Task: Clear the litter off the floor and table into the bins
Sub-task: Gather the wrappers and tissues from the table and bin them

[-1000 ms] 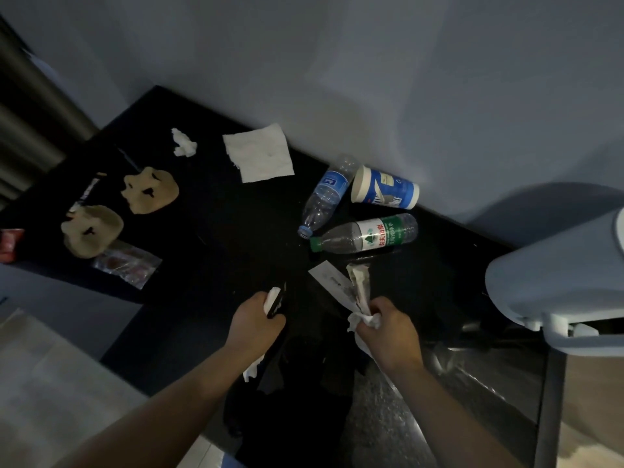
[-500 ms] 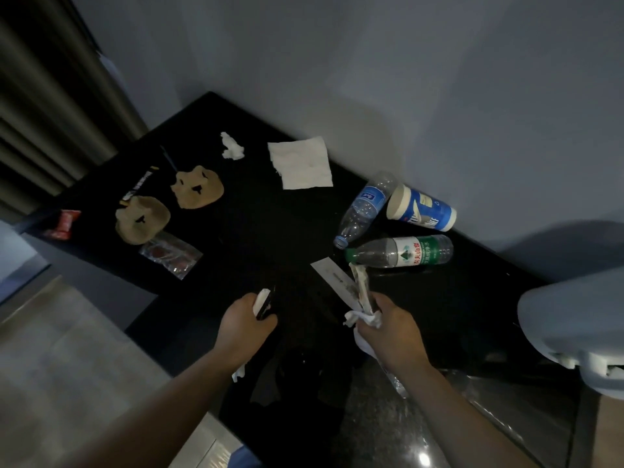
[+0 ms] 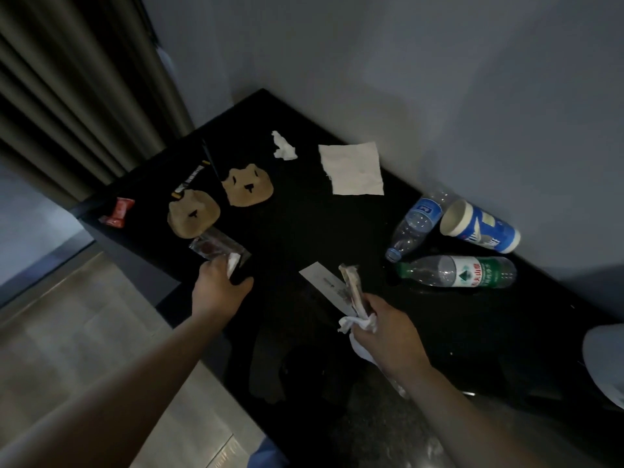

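My left hand (image 3: 219,287) grips a white scrap and something dark, right next to a clear plastic wrapper (image 3: 212,246) at the black table's (image 3: 304,231) front edge. My right hand (image 3: 385,329) holds a bundle of litter (image 3: 353,292): a crumpled tissue, a used wrapper and a white paper slip sticking up. On the table lie a flat white napkin (image 3: 353,170), a crumpled tissue (image 3: 283,146), two tan animal-face pieces (image 3: 248,187), a red packet (image 3: 118,212), two empty plastic bottles (image 3: 415,224) and a blue-and-white paper cup (image 3: 483,228) on its side.
A grey wall runs behind the table and a curtain (image 3: 74,89) hangs at the left. Pale floor (image 3: 67,315) lies below the table's front edge. A white rounded object (image 3: 604,359) shows at the right edge. A thin dark stick and a small striped tube (image 3: 192,179) lie near the tan pieces.
My left hand has moved left along the table's front edge to the clear wrapper. The view has swung left, and my right hand keeps its bundle.
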### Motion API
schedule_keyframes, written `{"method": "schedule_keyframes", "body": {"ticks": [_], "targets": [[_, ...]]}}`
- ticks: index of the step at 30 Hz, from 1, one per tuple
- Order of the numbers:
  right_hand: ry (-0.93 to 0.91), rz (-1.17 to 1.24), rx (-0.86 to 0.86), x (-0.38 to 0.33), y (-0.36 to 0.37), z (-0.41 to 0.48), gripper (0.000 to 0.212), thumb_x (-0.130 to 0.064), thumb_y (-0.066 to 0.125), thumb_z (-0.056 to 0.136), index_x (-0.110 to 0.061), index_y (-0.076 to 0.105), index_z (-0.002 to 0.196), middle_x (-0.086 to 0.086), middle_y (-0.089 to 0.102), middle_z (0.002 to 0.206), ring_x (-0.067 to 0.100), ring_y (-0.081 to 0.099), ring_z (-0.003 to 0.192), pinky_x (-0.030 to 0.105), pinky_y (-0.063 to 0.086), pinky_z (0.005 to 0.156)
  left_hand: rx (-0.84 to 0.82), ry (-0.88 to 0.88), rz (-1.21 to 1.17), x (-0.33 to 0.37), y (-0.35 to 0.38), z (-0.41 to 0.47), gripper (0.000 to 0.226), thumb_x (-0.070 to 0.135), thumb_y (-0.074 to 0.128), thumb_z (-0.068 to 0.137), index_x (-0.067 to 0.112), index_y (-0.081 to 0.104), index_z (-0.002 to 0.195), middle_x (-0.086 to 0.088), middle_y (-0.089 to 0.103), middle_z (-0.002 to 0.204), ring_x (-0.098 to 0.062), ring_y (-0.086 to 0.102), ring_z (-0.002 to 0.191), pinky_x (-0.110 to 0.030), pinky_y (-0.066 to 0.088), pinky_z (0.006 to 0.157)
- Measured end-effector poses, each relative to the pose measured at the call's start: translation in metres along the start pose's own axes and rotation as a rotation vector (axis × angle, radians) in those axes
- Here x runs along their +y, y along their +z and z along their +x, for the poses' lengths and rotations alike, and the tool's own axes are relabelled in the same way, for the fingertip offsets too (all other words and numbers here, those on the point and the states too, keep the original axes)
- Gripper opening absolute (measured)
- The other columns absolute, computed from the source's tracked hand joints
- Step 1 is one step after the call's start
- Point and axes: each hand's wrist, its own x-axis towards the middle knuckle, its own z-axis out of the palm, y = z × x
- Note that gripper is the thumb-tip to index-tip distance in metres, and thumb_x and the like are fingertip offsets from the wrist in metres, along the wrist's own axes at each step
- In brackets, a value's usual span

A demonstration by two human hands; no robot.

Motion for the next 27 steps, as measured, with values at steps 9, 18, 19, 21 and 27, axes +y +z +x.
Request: {"method": "schedule_keyframes", "body": {"ticks": [9, 18, 19, 21, 27], "targets": [[-0.014, -0.044, -0.019, -0.016, 0.011, 0.02, 0.043, -0.023, 0.067, 0.083, -0.027, 0.055, 0.124, -0.014, 0.063, 0.093, -0.001, 0.059, 0.077, 0.007, 0.035, 0.057, 0.055, -0.022, 0.052, -0.008, -0.014, 0.047, 0.091, 0.037, 0.082, 0.07, 0.017, 0.028, 0.14, -0.013, 0.028, 0.143, -0.035, 0.047, 0.12, -0.044, 0.046, 0.091], [0.004, -0.064, -0.052, -0.024, 0.024, 0.033, 0.046, -0.023, 0.067, 0.084, -0.024, 0.054, 0.128, -0.011, 0.065, 0.092, 0.003, 0.06, 0.076, 0.011, 0.04, 0.058, -0.116, -0.03, 0.252, -0.018, -0.011, 0.069, 0.114, 0.043, 0.085, 0.062, 0.021, 0.014, 0.148, -0.014, 0.016, 0.153, -0.036, 0.042, 0.129, -0.045, 0.048, 0.093], [0.004, -0.062, -0.05, -0.025, 0.025, 0.034, 0.047, -0.023, 0.067, 0.084, -0.024, 0.054, 0.128, -0.011, 0.065, 0.093, 0.002, 0.061, 0.076, 0.011, 0.04, 0.059, -0.121, -0.034, 0.26, -0.02, -0.01, 0.07, 0.113, 0.043, 0.085, 0.063, 0.02, 0.015, 0.148, -0.015, 0.017, 0.153, -0.035, 0.043, 0.128, -0.044, 0.048, 0.092], [0.003, -0.065, -0.045, -0.026, 0.026, 0.036, 0.047, -0.023, 0.068, 0.084, -0.024, 0.054, 0.129, -0.012, 0.064, 0.093, 0.001, 0.06, 0.075, 0.009, 0.038, 0.058, -0.117, -0.037, 0.269, -0.023, -0.01, 0.074, 0.106, 0.044, 0.084, 0.064, 0.019, 0.021, 0.146, -0.015, 0.023, 0.149, -0.034, 0.048, 0.123, -0.04, 0.05, 0.085], [-0.001, -0.067, -0.056, -0.029, 0.03, 0.041, 0.048, -0.023, 0.067, 0.084, -0.023, 0.054, 0.13, -0.015, 0.063, 0.091, -0.001, 0.059, 0.075, 0.007, 0.038, 0.056, -0.078, 0.031, 0.323, -0.028, -0.012, 0.076, 0.086, 0.047, 0.078, 0.07, 0.017, 0.033, 0.137, -0.012, 0.037, 0.135, -0.029, 0.058, 0.104, -0.032, 0.048, 0.068]]}}
